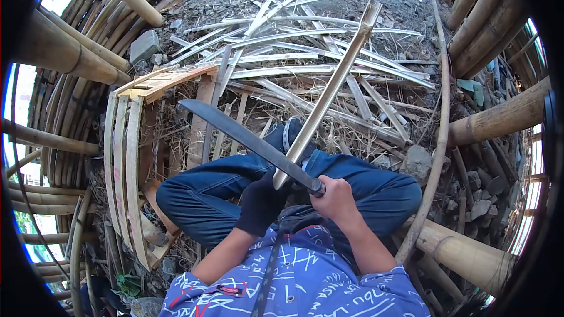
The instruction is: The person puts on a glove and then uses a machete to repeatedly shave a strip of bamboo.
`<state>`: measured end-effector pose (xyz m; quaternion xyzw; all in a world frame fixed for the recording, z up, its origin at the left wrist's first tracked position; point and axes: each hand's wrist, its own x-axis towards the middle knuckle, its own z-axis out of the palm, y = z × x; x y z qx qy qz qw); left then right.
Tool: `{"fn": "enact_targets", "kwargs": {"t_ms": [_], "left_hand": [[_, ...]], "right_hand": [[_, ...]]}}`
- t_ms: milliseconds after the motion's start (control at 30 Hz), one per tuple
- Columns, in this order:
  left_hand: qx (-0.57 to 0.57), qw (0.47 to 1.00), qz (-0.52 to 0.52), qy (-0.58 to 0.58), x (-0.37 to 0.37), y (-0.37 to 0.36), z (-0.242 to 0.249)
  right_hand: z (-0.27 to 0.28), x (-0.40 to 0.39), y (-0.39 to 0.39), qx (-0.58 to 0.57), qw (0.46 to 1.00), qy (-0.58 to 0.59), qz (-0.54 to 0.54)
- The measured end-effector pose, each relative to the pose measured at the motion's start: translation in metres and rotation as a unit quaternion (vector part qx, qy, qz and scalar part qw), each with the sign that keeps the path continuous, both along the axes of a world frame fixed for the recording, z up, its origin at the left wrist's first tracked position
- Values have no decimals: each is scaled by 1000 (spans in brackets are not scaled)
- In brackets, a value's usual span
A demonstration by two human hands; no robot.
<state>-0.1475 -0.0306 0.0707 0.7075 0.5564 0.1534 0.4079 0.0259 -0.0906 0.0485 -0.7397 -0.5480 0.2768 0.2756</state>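
Bamboo strip [329, 91] slants from the gloved left hand [261, 202], clamped round its near end, to far right; right hand [335, 198], fist tight on the machete [247, 138], should keep the blade shallow, stroking away from the knees

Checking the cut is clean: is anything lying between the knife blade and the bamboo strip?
Nothing visible. The blade lies straight across the strip just above the gloved left hand; the right hand grips the handle.
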Motion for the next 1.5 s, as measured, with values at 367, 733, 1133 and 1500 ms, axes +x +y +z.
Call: {"fn": "enact_targets", "kwargs": {"t_ms": [367,733,1133,1500], "left_hand": [[85,990,-88,-69,0,-4,-6],[3,997,-74,8,-8,-26,-6],[-28,984,-134,-112,-9,-5,-12],[60,983,-164,-60,-1,-23,-10]], "right_hand": [[-12,40,29,88,985,-136,59],[0,106,45,23,985,-48,-162],[6,-14,-12,-7,979,204,-16],[-8,15,-9,45,989,-124,65]]}}
